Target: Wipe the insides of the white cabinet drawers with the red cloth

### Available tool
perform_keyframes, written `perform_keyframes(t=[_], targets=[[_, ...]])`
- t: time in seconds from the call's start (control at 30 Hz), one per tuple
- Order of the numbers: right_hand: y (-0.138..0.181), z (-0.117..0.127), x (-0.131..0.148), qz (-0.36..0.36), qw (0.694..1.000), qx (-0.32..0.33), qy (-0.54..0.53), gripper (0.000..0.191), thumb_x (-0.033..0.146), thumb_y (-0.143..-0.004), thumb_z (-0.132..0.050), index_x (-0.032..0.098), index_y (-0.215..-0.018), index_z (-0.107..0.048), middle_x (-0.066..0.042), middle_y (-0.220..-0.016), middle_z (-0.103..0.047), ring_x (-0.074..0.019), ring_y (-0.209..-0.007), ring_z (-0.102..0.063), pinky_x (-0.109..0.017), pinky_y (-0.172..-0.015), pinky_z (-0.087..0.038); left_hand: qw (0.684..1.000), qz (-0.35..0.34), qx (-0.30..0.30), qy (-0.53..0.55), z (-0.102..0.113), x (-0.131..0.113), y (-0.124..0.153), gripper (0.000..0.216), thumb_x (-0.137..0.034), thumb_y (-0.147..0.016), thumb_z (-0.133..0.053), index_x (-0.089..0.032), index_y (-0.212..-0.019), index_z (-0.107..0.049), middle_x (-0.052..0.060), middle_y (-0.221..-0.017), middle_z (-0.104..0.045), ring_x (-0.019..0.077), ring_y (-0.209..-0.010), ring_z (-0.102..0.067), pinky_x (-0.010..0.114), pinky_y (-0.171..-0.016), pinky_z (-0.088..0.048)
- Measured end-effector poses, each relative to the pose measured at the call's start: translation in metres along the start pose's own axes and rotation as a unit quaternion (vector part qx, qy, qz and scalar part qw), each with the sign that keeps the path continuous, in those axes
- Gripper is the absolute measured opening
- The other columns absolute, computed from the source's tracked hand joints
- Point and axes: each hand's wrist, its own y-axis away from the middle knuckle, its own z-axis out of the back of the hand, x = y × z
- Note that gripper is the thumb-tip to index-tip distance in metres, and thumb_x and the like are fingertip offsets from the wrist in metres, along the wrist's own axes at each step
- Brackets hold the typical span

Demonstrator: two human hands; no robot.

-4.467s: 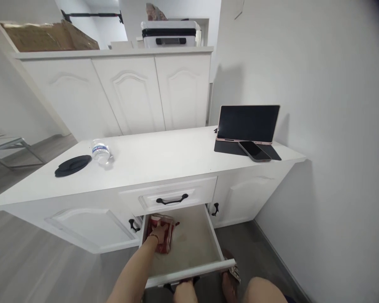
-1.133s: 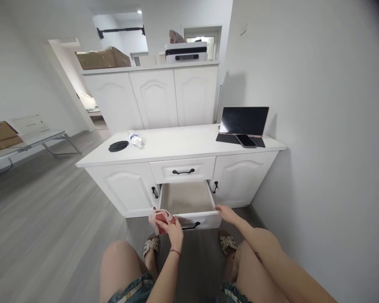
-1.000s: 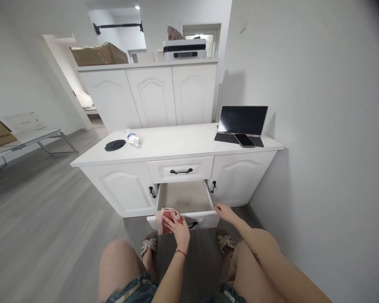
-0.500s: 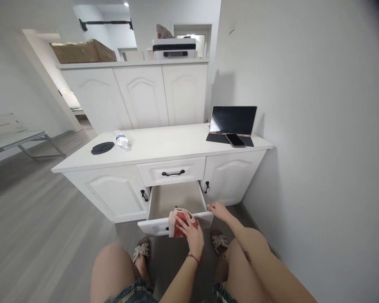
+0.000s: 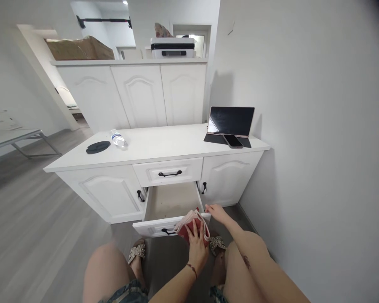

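Note:
My left hand (image 5: 197,244) is closed on a folded red cloth (image 5: 187,225) with pale pink edges, fingers spread over it. The cloth lies against the right part of the front of a pulled-out lower drawer (image 5: 151,229), partly over its black handle (image 5: 168,231). At the drawer's top right corner, my right hand (image 5: 217,212) grips the edge with curled fingers. Small dark specks show on the beige drawer bottom (image 5: 173,200).
Above is a shut drawer (image 5: 189,170). On the white countertop (image 5: 164,145) are a plastic bottle (image 5: 118,139), a dark oval pad (image 5: 97,147), a tablet (image 5: 231,121) and a phone (image 5: 233,141). A wall (image 5: 318,147) stands at right; my feet flank the drawer.
My left hand has slid the cloth rightward along the drawer front, uncovering more of the black handle. My right hand stays at the drawer corner. The view has shifted slightly.

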Motion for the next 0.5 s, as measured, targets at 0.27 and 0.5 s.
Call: perform_keyframes(t=[0.27,0.5], targets=[[-0.001,0.0,0.002,0.002,1.0,0.01,0.023,0.05,0.034,-0.096,-0.03,0.015,-0.085,-0.075,-0.011,-0.086,-0.074,-0.0212,-0.084,-0.066,-0.027,-0.077,-0.042,0.991,-0.107,0.058,-0.05,-0.031,0.041,-0.006,0.07,-0.019,-0.086,-0.042,-0.031,-0.148,-0.014,-0.004,-0.157,-0.018,0.0334,-0.143,-0.016,0.056,-0.114,-0.022],[-0.004,-0.001,0.001,0.0,1.0,0.003,0.029,0.049,0.033,-0.096,-0.031,0.016,-0.083,-0.075,-0.01,-0.084,-0.074,-0.0212,-0.082,-0.065,-0.028,-0.074,-0.04,0.971,-0.161,0.157,-0.085,-0.033,0.081,-0.016,0.061,-0.017,-0.086,-0.042,-0.015,-0.146,-0.03,0.007,-0.148,-0.041,0.0235,-0.13,-0.043,0.037,-0.107,-0.039]])
